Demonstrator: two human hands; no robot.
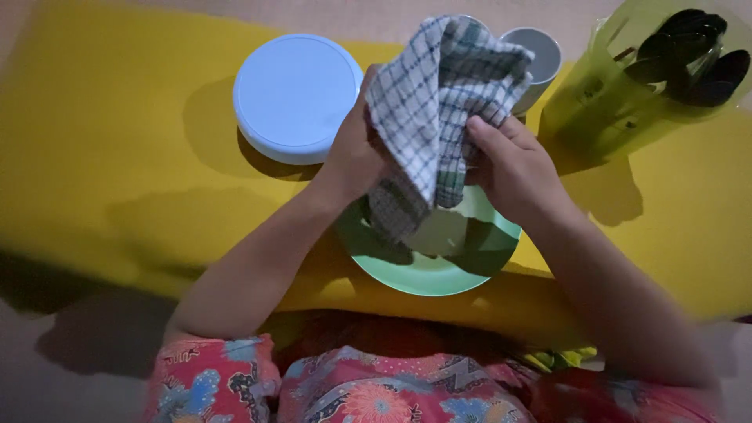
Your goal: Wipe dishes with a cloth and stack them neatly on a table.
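Yellow mat (94,157) with dishes, both hands busy on a cloth.

Yellow mat covers the surface; pale blue round lid (294,94) upper left; green plate (423,270) at centre; green holder (603,110) of dark spoons (693,55) upper right; grey cup (536,59) behind. Checked cloth (435,102) hangs over the plate, gripped by left hand (352,153) and right hand (517,168), fingers closed on its folds.

You grip a soft woven checked cloth (439,102), matt. The green plate (427,270) looks smooth plastic with a slight sheen. The blue lid (294,94), upper left, is smooth and matt; the yellow mat (117,157) is matt.
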